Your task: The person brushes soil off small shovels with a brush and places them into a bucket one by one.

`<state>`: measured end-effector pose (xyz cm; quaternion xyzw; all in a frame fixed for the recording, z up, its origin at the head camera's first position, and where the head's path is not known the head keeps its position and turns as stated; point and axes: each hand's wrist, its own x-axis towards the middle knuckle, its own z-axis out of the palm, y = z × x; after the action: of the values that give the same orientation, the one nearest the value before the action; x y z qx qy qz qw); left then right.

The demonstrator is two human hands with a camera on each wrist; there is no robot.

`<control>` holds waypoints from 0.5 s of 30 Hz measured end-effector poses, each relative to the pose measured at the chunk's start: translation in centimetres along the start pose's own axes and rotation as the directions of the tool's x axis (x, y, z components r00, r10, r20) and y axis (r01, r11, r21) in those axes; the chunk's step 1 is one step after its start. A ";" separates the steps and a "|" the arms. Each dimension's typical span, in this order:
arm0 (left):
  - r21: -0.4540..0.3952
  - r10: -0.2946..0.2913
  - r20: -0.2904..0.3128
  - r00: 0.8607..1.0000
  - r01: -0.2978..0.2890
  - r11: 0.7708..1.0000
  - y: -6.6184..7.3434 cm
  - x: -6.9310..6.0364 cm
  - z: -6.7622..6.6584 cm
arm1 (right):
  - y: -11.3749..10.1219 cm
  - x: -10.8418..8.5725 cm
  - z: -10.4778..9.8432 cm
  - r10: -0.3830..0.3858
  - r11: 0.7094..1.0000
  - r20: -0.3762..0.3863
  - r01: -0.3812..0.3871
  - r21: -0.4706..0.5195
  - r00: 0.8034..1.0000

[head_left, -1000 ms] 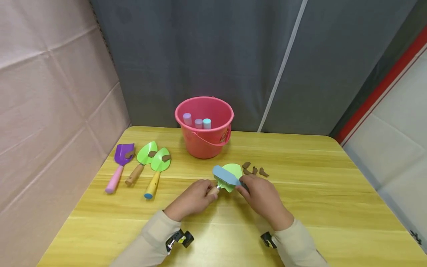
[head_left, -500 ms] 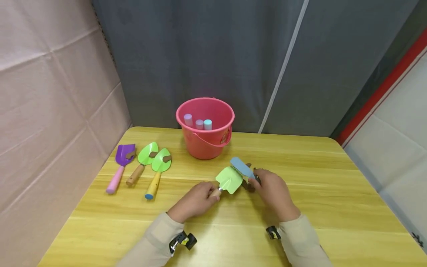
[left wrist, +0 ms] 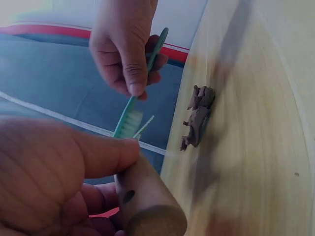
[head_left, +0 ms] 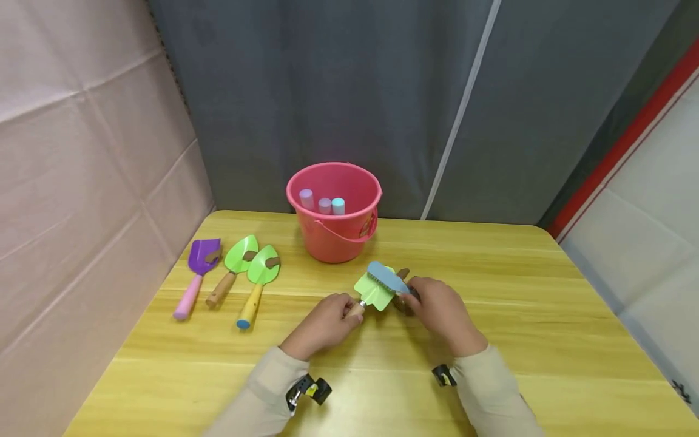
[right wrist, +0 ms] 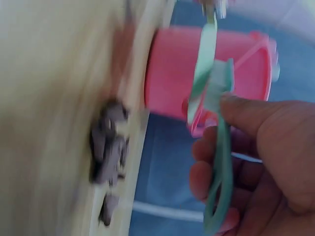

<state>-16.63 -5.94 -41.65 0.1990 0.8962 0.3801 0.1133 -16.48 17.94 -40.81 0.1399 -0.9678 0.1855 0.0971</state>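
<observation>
My left hand (head_left: 327, 325) grips the wooden handle (left wrist: 150, 199) of a small trowel, whose light green blade (head_left: 371, 297) points away and is raised off the table. My right hand (head_left: 445, 312) holds a blue-green brush (head_left: 384, 276) by its looped handle, thumb along the neck. In the head view the brush head lies across the upper right of the blade. The right wrist view has its pale bristles (right wrist: 215, 91) against or very near the blade's face. Brown clumps (left wrist: 199, 115) lie on the table below, partly hidden by my right hand in the head view.
A pink bucket (head_left: 334, 243) stands behind the hands, with purple and light blue rounded ends (head_left: 338, 206) showing inside. To the left lie a purple shovel (head_left: 202, 255) and two green trowels (head_left: 263, 267), each with a brown piece on it. A grey curtain (head_left: 327, 91) hangs behind the table.
The brush slid right, to the blade's edge, half a second ago, and is now back to the left over the blade. My left hand still holds the trowel in nearly the same place.
</observation>
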 end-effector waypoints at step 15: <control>-0.066 -0.025 -0.041 0.999 0.022 0.998 0.1 1.0 0.5 | -1.1 0.0 -1.4 -0.045 0.999 0.080 0.043 0.028 0.996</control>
<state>-17.36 -5.09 -41.97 0.1769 0.8877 0.4118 0.1055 -15.91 17.54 -39.17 0.1699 -0.9651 0.1901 0.0600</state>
